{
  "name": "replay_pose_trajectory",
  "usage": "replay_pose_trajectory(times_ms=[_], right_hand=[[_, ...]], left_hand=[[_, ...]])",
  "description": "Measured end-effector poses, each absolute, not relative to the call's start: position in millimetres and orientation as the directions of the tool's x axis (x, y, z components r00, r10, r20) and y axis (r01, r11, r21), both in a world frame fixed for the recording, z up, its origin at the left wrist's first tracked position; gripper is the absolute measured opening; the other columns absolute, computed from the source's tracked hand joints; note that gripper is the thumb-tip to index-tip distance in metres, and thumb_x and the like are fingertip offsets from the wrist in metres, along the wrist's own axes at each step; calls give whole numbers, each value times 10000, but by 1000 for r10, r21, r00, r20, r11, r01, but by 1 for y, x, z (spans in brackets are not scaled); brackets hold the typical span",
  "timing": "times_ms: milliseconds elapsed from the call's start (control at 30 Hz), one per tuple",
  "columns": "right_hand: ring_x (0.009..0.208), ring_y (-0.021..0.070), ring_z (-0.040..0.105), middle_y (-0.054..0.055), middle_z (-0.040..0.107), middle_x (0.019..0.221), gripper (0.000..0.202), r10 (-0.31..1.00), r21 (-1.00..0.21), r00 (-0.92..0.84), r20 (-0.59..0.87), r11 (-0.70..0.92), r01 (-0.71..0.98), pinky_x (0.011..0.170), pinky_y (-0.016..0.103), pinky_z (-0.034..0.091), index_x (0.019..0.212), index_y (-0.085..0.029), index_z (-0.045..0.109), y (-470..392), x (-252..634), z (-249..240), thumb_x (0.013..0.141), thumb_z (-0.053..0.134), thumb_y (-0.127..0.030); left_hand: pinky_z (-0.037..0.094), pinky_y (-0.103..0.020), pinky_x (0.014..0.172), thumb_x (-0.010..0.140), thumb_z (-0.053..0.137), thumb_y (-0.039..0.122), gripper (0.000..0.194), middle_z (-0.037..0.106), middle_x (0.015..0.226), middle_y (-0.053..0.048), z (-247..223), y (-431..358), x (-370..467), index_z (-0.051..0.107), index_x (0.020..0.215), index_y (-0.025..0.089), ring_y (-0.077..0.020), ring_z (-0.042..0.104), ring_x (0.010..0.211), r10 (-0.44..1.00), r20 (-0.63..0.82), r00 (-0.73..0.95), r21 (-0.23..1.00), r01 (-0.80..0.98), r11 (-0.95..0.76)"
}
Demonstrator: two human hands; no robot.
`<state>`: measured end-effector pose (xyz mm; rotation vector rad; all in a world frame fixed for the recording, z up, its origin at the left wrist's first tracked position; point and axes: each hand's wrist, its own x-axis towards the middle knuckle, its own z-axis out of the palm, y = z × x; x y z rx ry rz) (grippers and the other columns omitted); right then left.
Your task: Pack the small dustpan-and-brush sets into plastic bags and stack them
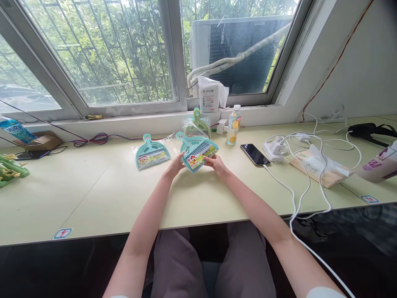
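Between my two hands is a teal mini dustpan and brush set (196,150) with a printed yellow label, tilted above the table. My left hand (176,165) grips its left edge. The fingers of my right hand (217,165) close on its lower right side, near the label. To the left lies a second teal dustpan set (151,153) in clear plastic wrapping, flat on the table. Behind the held one, a green dustpan set (197,124) in clear wrap leans near the window sill, partly hidden.
A drink bottle (234,125), a smartphone (255,155), a power strip with chargers (275,149) and a tissue pack (322,165) stand to the right, with white cables running over the table edge. Bundled wires (91,140) and a cardboard box (46,141) lie left.
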<state>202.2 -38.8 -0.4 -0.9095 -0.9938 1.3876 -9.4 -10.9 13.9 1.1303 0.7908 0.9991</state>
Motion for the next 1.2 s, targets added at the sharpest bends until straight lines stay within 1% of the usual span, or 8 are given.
replay_pose_trajectory(times_ms=[133, 233, 500, 633, 733, 967, 1100, 1200], right_hand=[[847, 204, 715, 78, 738, 990, 304, 997, -951, -80, 24, -2, -308, 874, 375, 581, 921, -151, 670, -39, 203, -2, 678, 807, -270], [818, 210, 719, 83, 743, 959, 291, 995, -956, -101, 11, -20, -294, 863, 383, 586, 904, -148, 673, -40, 201, -1, 677, 810, -267], [803, 194, 717, 70, 742, 922, 188, 996, -944, -52, -65, -79, -321, 865, 381, 588, 886, -148, 660, -43, 198, 4, 728, 758, -177], [889, 185, 705, 71, 733, 988, 172, 995, -923, -47, -83, -94, -374, 891, 344, 580, 868, -145, 662, -41, 199, 3, 721, 746, -113], [908, 183, 701, 70, 734, 976, 166, 995, -903, -76, -69, -95, -420, 909, 340, 573, 853, -138, 664, -38, 199, 2, 715, 747, -97], [946, 207, 696, 67, 741, 947, 175, 1000, -882, -21, -20, -27, -470, 926, 362, 567, 846, -145, 668, -41, 191, 3, 701, 763, -125], [975, 212, 688, 58, 741, 955, 185, 999, -847, 36, 8, 26, -531, 932, 353, 564, 857, -152, 667, -45, 185, 5, 698, 759, -131], [998, 212, 680, 53, 740, 955, 198, 996, -828, 84, 4, 50, -559, 947, 353, 557, 852, -156, 661, -45, 184, 4, 687, 769, -136]], left_hand=[[512, -360, 878, 822, 607, 441, 525, 667, 1140, -55, 15, -13, -7, 514, 1297, 236, -235, 634, 1047, 970, 99, 222, 930, -368, -11], [520, -335, 866, 814, 626, 370, 524, 658, 1151, -45, 15, -15, -6, 505, 1305, 233, -215, 634, 1031, 982, 105, 158, 916, -400, -33], [533, -378, 902, 770, 683, 321, 488, 690, 1066, -61, 15, -19, 1, 578, 1232, 207, -262, 639, 1056, 974, 24, 224, 931, -361, 60], [539, -369, 899, 756, 702, 316, 457, 701, 1043, -60, 12, -18, -1, 614, 1187, 195, -258, 651, 1033, 967, 1, 256, 936, -340, 89], [537, -367, 902, 762, 698, 323, 436, 703, 1039, -58, 12, -18, -2, 622, 1171, 194, -254, 652, 1031, 965, -5, 264, 938, -334, 96], [528, -379, 905, 816, 632, 398, 392, 705, 1051, -93, 16, -24, 1, 633, 1131, 164, -274, 646, 1048, 946, -64, 318, 937, -307, 167], [537, -360, 864, 844, 598, 429, 420, 693, 1106, -102, 17, -27, 2, 626, 1162, 158, -268, 646, 1043, 926, -74, 370, 932, -304, 196], [521, -383, 888, 843, 601, 445, 462, 675, 1155, -115, 17, -28, 4, 610, 1204, 157, -273, 640, 1047, 891, -78, 446, 936, -275, 220]])
